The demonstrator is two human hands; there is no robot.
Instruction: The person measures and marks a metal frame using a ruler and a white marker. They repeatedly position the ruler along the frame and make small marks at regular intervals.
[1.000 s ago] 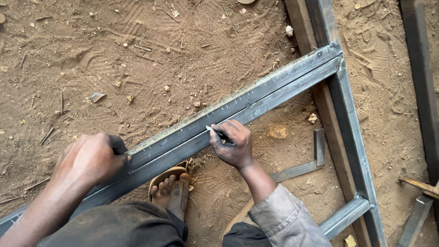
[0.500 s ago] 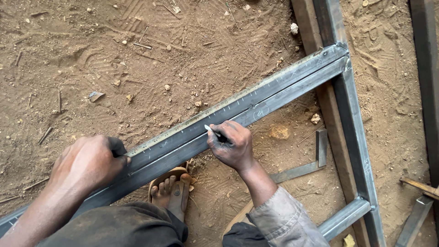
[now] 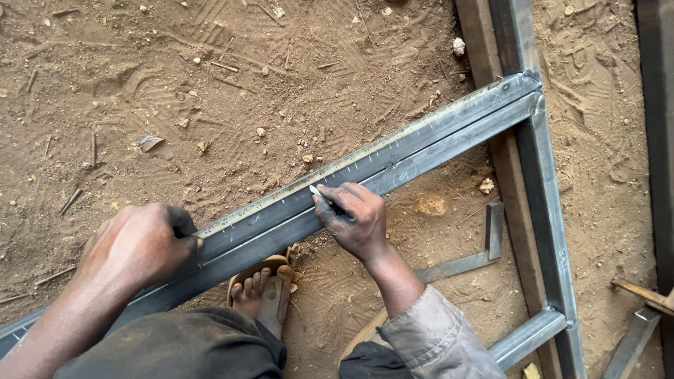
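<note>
A long grey steel bar (image 3: 421, 151) of a welded frame runs diagonally from lower left to upper right over bare earth. A tape measure (image 3: 365, 156) lies stretched along its upper edge. My left hand (image 3: 137, 245) presses down on the bar and tape at the lower left, fingers curled over a dark object. My right hand (image 3: 354, 217) grips a small white marking piece (image 3: 317, 192), its tip touching the bar beside the tape.
The frame's right upright (image 3: 551, 210) meets a lower crossbar (image 3: 526, 337). A steel square (image 3: 484, 245) lies on the soil inside the frame. My sandalled foot (image 3: 263, 291) sits under the bar. More metal sections (image 3: 656, 105) lie at the right edge.
The view has shifted slightly. Both hands stay on the bar; my right hand keeps the marker tip at nearly the same spot.
</note>
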